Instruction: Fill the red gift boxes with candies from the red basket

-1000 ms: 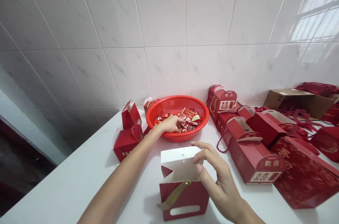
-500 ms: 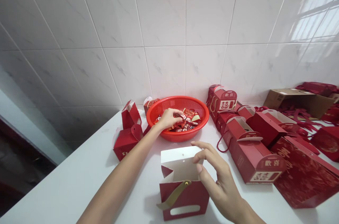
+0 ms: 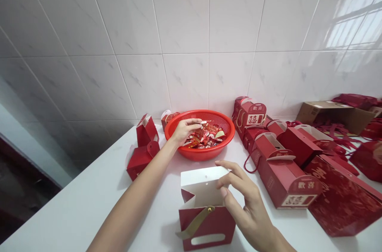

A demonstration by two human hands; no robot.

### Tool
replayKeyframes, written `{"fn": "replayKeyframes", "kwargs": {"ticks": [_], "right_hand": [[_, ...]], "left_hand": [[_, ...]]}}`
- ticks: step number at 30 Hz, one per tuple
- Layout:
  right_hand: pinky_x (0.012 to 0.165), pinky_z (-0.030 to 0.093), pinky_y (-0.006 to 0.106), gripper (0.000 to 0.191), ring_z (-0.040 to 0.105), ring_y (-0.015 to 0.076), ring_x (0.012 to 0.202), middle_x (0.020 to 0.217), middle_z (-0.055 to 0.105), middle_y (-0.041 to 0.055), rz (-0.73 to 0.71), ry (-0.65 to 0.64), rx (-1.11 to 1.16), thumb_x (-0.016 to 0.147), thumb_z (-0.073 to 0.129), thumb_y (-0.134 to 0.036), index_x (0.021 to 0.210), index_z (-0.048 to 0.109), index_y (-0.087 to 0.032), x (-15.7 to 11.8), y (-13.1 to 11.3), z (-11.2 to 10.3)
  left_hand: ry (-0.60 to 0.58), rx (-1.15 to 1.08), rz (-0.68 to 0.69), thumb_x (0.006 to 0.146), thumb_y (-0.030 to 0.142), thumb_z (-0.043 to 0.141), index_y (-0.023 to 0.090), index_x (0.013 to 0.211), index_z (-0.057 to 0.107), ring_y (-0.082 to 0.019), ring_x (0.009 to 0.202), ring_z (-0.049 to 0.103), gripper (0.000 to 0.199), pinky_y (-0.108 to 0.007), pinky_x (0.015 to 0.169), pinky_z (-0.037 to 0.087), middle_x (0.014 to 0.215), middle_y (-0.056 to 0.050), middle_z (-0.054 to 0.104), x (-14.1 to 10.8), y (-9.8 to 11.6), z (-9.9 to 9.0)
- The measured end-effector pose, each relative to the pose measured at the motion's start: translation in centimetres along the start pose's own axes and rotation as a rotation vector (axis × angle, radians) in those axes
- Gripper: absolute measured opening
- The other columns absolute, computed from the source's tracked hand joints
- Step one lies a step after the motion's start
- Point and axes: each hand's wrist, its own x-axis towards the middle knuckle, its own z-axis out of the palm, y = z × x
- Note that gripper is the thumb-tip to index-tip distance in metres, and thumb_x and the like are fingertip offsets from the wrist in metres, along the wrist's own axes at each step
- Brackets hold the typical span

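A red plastic colander (image 3: 199, 156) holds a heap of wrapped candies (image 3: 209, 136). My left hand (image 3: 185, 130) is over its left side, fingers pinched together on a small wrapped candy (image 3: 203, 122) whose tip pokes out. Closer to me stands an open red paper gift box (image 3: 222, 224), its white inner flap (image 3: 203, 175) raised and a gold strap (image 3: 195, 222) hanging across the front. My right hand (image 3: 246, 200) is curled around the box's right edge, thumb near the front and fingers at the flap, steadying it. The box's inside bottom is hidden.
Many red gift boxes (image 3: 288, 180) crowd the right side, with a large red bag (image 3: 343, 196) near the front. Behind them is a cardboard carton (image 3: 331, 111) with red ribbons. Several small red boxes (image 3: 143, 158) stand left of the colander. A tiled wall (image 3: 185, 81) closes off the back.
My left hand has risen slightly and drawn left from the candies, with a small candy now showing at its fingertips. My right hand and the gift box stay in place.
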Motion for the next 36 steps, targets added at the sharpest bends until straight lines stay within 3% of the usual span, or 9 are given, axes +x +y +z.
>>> {"fn": "replayKeyframes", "kwargs": {"ticks": [4, 8, 16, 21, 28, 33, 36], "right_hand": [[0.085, 0.052, 0.028, 0.021, 0.062, 0.0239, 0.115, 0.092, 0.066, 0.0078, -0.005, 0.002, 0.001, 0.094, 0.048, -0.021, 0.078, 0.063, -0.022, 0.1, 0.1, 0.1], [0.084, 0.053, 0.029, 0.023, 0.062, 0.025, 0.116, 0.088, 0.066, 0.0078, -0.006, 0.002, 0.003, 0.094, 0.048, -0.022, 0.077, 0.062, -0.022, 0.1, 0.1, 0.2], [0.09, 0.051, 0.028, 0.021, 0.06, 0.0233, 0.121, 0.111, 0.068, 0.0095, 0.007, 0.023, -0.009, 0.093, 0.048, -0.021, 0.084, 0.068, -0.022, -0.1, 0.3, 0.3], [0.081, 0.054, 0.028, 0.022, 0.067, 0.0219, 0.108, 0.122, 0.065, 0.0105, 0.02, 0.081, -0.055, 0.093, 0.051, -0.022, 0.085, 0.072, -0.022, -0.1, 0.3, 0.1], [0.086, 0.056, 0.035, 0.014, 0.068, 0.0244, 0.104, 0.119, 0.067, 0.0113, -0.006, 0.222, -0.155, 0.089, 0.064, -0.026, 0.094, 0.077, -0.024, 0.3, 1.2, -0.6], [0.083, 0.057, 0.039, 0.017, 0.067, 0.025, 0.1, 0.122, 0.067, 0.0114, 0.064, 0.267, -0.218, 0.088, 0.063, -0.029, 0.091, 0.078, -0.024, 1.3, 2.4, -1.7], [0.084, 0.056, 0.04, 0.019, 0.067, 0.0264, 0.103, 0.123, 0.067, 0.0115, 0.118, 0.286, -0.224, 0.085, 0.063, -0.031, 0.093, 0.078, -0.023, 1.7, 2.7, -2.0]], "left_hand": [[0.021, -0.206, -0.038, 0.063, 0.01, 0.082, 0.015, 0.081, 0.075, -0.011, 0.073, 0.067, 0.02, -0.02, 0.064, 0.051, 0.084, -0.002, 0.075, -0.6, 0.3, -0.2], [0.006, -0.341, -0.032, 0.072, 0.011, 0.076, 0.017, 0.082, 0.073, -0.01, 0.072, 0.066, 0.012, -0.02, 0.068, 0.054, 0.091, -0.001, 0.075, -2.0, 0.6, -0.1], [0.011, -0.601, -0.136, 0.088, 0.011, 0.064, 0.017, 0.078, 0.07, -0.005, 0.069, 0.064, 0.013, -0.014, 0.07, 0.055, 0.081, 0.0, 0.069, -5.2, 2.1, 0.6], [0.017, -0.595, -0.127, 0.092, 0.013, 0.062, 0.016, 0.075, 0.066, -0.005, 0.068, 0.064, 0.018, -0.011, 0.069, 0.055, 0.076, 0.0, 0.064, -6.4, 3.2, 1.6], [0.036, -0.364, 0.012, 0.079, 0.011, 0.074, 0.016, 0.081, 0.072, -0.007, 0.069, 0.065, 0.006, -0.015, 0.067, 0.056, 0.077, 0.001, 0.07, -7.1, 3.8, 2.8], [0.069, -0.211, 0.189, 0.058, 0.02, 0.09, 0.016, 0.08, 0.077, -0.011, 0.074, 0.068, 0.027, -0.019, 0.071, 0.056, 0.08, 0.0, 0.074, -7.3, 3.2, 3.5], [0.074, -0.123, 0.253, 0.056, 0.027, 0.092, 0.018, 0.082, 0.078, -0.015, 0.078, 0.069, 0.03, -0.024, 0.074, 0.057, 0.086, -0.002, 0.076, -7.6, 2.9, 3.9]]}}
